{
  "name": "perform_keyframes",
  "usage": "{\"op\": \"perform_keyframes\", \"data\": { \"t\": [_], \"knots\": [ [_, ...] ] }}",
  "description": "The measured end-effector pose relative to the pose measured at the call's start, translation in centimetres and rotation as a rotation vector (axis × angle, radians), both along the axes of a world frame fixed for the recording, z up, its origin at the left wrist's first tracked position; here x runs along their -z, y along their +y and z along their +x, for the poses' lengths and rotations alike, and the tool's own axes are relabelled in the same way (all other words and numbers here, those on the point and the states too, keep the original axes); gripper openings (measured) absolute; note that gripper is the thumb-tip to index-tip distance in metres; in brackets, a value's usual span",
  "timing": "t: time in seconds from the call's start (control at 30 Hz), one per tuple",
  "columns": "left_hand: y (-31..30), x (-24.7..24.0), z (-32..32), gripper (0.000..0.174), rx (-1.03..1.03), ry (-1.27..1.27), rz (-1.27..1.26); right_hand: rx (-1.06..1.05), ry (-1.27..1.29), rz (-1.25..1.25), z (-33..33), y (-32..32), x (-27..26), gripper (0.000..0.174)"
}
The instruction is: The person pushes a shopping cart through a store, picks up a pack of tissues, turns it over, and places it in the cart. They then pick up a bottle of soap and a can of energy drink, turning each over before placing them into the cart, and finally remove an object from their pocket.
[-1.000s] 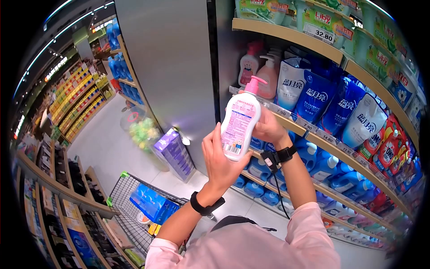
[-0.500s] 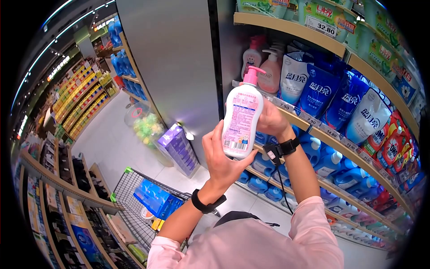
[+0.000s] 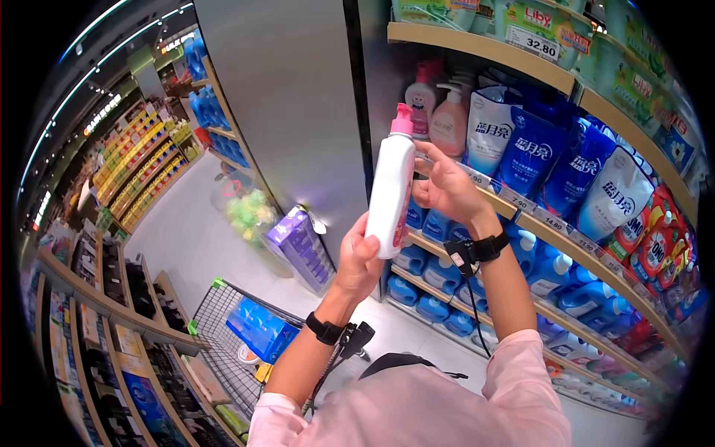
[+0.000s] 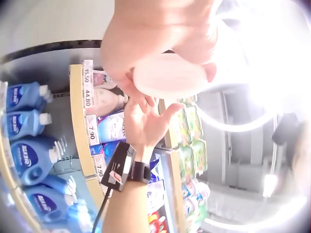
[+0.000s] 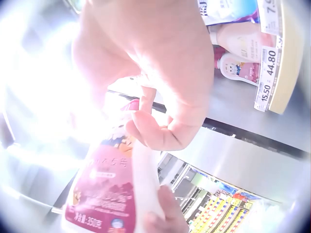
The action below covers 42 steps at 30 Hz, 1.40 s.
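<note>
A white pump bottle with a pink pump head stands tilted in front of me, its narrow side toward the head camera. My left hand grips it low down, thumb across the near side. The pink front label faces the right wrist camera, and the left wrist view shows the bottle's pale base. My right hand is beside the bottle's upper part, thumb apart and fingers loosely bent, fingertips right at its edge. Similar pump bottles stand on the shelf behind.
Blue and white refill pouches line the shelf at right, with blue jugs below. A grey panel rises ahead. A purple box and a shopping cart with a blue package stand at lower left.
The bottle has turned from its back label to its narrow side. My left hand has rotated with it, and my right hand has come off its side with fingers loosened.
</note>
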<state>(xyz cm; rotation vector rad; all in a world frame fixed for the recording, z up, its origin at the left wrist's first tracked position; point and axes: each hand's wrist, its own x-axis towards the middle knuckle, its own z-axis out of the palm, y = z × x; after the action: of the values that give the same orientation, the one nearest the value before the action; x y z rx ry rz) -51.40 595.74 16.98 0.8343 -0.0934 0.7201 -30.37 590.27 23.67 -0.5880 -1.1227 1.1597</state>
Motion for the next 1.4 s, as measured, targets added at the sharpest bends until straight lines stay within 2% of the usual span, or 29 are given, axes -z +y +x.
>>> {"op": "perform_keyframes", "data": {
  "t": [0.03, 0.13, 0.27, 0.47, 0.57, 0.6, 0.63, 0.7, 0.73, 0.83, 0.87, 0.9, 0.97, 1.0, 1.03, 1.1, 1.17, 1.2, 1.23, 1.33, 1.4],
  "knots": [
    [0.7, 0.2, -0.1, 0.099, 0.213, -0.088, -0.166, 0.034, -0.063, -0.011, -0.1, -0.1, -0.6, 0.061],
    [0.8, 0.7, 0.0, 0.097, 0.321, -0.157, -0.386, 0.143, -0.192, -0.025, -1.7, -0.7, -2.4, 0.043],
    [1.3, 2.0, 0.7, 0.100, 0.542, -0.315, -0.472, 0.235, -0.327, 0.059, -2.1, -0.1, -2.7, 0.039],
    [0.9, 2.9, 1.5, 0.102, 0.559, -0.320, -0.422, 0.305, -0.399, 0.121, -1.2, 0.0, -3.6, 0.044],
    [0.5, 4.0, 1.5, 0.103, 0.454, -0.223, -0.387, 0.227, -0.538, 0.075, -0.9, -0.6, -4.5, 0.049],
    [0.7, 5.1, 1.5, 0.104, 0.476, -0.213, -0.366, 0.168, -0.688, -0.044, -0.2, -0.6, -4.2, 0.053],
    [0.5, 5.8, 1.4, 0.105, 0.446, -0.166, -0.363, 0.179, -0.780, -0.010, -0.7, -0.6, -3.8, 0.053],
    [0.0, 7.2, 0.5, 0.105, 0.367, -0.080, -0.361, 0.143, -0.800, -0.017, -1.1, -0.1, -2.0, 0.051],
    [0.1, 8.5, 0.0, 0.101, 0.380, -0.097, -0.367, 0.123, -0.806, -0.047, -0.7, 0.4, -0.6, 0.050],
    [-0.1, 13.2, -2.1, 0.101, 0.227, -0.022, -0.473, 0.064, -0.882, -0.066, -1.9, 1.8, 2.1, 0.055],
    [-0.2, 14.6, -3.3, 0.086, 0.246, -0.071, -0.466, 0.067, -0.904, -0.047, -2.2, 2.5, 3.8, 0.057],
    [-0.8, 15.4, -4.6, 0.081, 0.130, 0.049, -0.465, 0.049, -0.829, -0.044, -3.3, 3.0, 5.3, 0.058],
    [-2.3, 16.5, -7.6, 0.070, -0.074, 0.305, -0.466, 0.036, -0.979, -0.033, -4.7, 4.4, 7.6, 0.055],
    [-2.9, 17.0, -9.8, 0.057, -0.057, 0.278, -0.531, 0.008, -0.973, -0.034, -5.6, 5.0, 8.3, 0.055],
    [-3.9, 16.9, -11.7, 0.052, -0.123, 0.337, -0.531, -0.015, -0.966, -0.035, -6.5, 5.4, 8.9, 0.055],
    [-5.3, 18.7, -16.5, 0.047, -0.307, 0.534, -0.377, -0.044, -0.983, -0.050, -8.4, 6.1, 9.6, 0.053],
    [-6.8, 20.2, -21.3, 0.031, -0.584, 0.845, -0.288, -0.062, -1.034, -0.076, -10.3, 6.7, 10.4, 0.047],
    [-7.5, 21.9, -24.1, 0.028, -0.703, 0.973, -0.197, -0.071, -1.068, -0.077, -10.8, 7.4, 12.0, 0.061],
    [-8.4, 23.5, -26.9, 0.027, -0.820, 1.100, -0.103, -0.047, -1.066, -0.073, -11.9, 7.6, 12.1, 0.061],
    [-11.6, 24.9, -34.1, 0.027, -0.986, 1.451, 0.197, 0.029, -1.036, -0.090, -15.9, 8.0, 12.6, 0.061],
    [-14.0, 25.4, -37.8, 0.035, -0.951, 1.576, 0.310, 0.055, -1.063, -0.098, -18.3, 9.0, 14.3, 0.062]
  ]
}}
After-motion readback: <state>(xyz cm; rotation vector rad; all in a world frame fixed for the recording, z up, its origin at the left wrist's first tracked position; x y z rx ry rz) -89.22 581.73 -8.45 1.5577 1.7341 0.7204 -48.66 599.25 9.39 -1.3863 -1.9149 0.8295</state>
